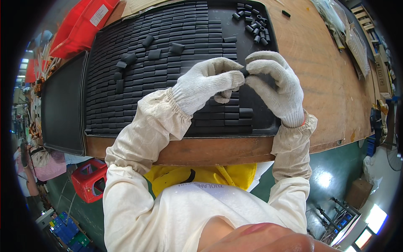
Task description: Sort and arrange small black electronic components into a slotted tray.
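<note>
Above the right part of a black tray [261,126], both of my gloved hands meet at the fingertips. A small black tube [245,72] is pinched between them, mostly covered by the fingers. My left hand [205,82] is closed on its left side, and my right hand [277,86] is closed on its right side. Tight rows of short black tubes [159,94] fill most of the tray. Several loose tubes lie on top of these rows, one of them a black tube [176,48]. At the tray's far right corner is a heap of small black tubes [257,26].
A red bin [86,25] stands at the far left. Beside the tray is a second black tray [63,105]. One small black piece [286,13] lies on the wooden table [331,84]. A red stool [88,178] is on the floor at the left.
</note>
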The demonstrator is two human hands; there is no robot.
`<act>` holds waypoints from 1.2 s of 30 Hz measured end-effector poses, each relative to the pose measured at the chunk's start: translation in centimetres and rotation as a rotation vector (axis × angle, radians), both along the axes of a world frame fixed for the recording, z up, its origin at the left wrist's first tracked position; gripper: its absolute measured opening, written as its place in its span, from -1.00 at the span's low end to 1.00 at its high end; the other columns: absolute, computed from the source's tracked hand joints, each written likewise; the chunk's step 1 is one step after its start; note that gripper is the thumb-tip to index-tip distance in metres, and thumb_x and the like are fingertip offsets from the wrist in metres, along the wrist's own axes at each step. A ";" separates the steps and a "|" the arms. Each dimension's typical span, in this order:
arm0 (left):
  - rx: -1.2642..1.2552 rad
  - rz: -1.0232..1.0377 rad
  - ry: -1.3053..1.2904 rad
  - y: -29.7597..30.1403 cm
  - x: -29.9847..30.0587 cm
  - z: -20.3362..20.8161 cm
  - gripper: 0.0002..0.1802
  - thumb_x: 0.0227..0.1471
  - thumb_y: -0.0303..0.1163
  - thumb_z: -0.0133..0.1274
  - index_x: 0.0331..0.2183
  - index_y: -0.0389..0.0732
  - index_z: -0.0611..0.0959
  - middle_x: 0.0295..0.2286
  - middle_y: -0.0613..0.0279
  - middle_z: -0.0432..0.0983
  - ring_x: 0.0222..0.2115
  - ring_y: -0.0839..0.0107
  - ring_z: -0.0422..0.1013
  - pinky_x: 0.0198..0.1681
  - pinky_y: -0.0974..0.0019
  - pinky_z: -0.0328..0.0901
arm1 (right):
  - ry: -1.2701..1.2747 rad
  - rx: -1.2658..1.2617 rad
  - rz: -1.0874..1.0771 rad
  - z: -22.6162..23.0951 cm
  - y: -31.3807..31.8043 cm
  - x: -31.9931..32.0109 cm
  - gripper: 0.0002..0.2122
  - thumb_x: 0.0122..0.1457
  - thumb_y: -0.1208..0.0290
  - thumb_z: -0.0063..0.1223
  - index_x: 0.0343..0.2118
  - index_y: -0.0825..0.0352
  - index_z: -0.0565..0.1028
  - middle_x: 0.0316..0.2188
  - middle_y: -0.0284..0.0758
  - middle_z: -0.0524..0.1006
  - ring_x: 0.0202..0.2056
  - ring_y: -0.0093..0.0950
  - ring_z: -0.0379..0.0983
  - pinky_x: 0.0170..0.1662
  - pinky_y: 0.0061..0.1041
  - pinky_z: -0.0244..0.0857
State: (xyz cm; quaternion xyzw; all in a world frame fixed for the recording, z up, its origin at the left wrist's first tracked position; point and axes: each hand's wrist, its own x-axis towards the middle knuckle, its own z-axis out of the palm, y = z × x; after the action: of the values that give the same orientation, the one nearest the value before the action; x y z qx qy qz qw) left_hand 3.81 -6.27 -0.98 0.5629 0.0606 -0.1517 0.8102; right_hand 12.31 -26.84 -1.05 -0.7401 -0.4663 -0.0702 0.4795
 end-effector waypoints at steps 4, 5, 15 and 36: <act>0.062 -0.015 -0.037 0.0 0.0 0.1 -0.63 0.17 -0.26 0.21 -0.07 -0.24 0.58 -0.43 0.31 0.50 -0.51 0.65 0.36 -0.54 0.52 0.29 | 0.008 0.001 -0.014 0.2 0.4 -0.6 -0.73 0.00 0.48 0.37 -0.20 0.21 0.61 -0.18 -0.30 0.59 -0.17 -0.38 0.56 -0.13 -0.48 0.45; 0.061 -0.018 -0.034 0.1 0.0 0.3 -0.63 0.17 -0.26 0.21 -0.07 -0.24 0.58 -0.43 0.31 0.50 -0.51 0.65 0.36 -0.54 0.52 0.29 | 0.024 0.004 -0.045 0.2 0.6 -0.8 -0.72 -0.01 0.48 0.37 -0.19 0.21 0.61 -0.20 -0.32 0.59 -0.18 -0.38 0.55 -0.13 -0.48 0.45; 0.055 0.045 -0.099 0.2 0.3 0.0 -0.51 0.23 -0.25 0.11 0.12 -0.26 0.47 -0.19 0.19 0.47 -0.26 0.56 0.44 -0.16 0.42 0.44 | 0.030 -0.427 0.019 0.9 -1.6 0.6 -0.78 0.03 0.49 0.27 -0.22 0.25 0.59 -0.29 -0.31 0.59 -0.21 -0.29 0.54 -0.14 -0.37 0.44; -0.019 0.007 -0.046 0.6 0.2 -0.3 -0.52 0.22 -0.21 0.12 0.10 -0.21 0.51 -0.14 0.10 0.49 -0.18 0.43 0.49 -0.01 0.27 0.47 | 0.175 -0.596 0.179 0.7 -1.3 -0.3 -0.85 0.11 0.44 0.19 -0.25 0.27 0.59 -0.35 -0.26 0.60 -0.27 -0.24 0.57 -0.17 -0.38 0.45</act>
State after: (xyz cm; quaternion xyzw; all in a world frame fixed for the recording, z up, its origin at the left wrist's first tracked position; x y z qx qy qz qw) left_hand 4.03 -5.64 -1.26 0.5583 0.0425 -0.1363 0.8173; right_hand 12.05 -28.11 -0.31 -0.8073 -0.4865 0.1759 0.2840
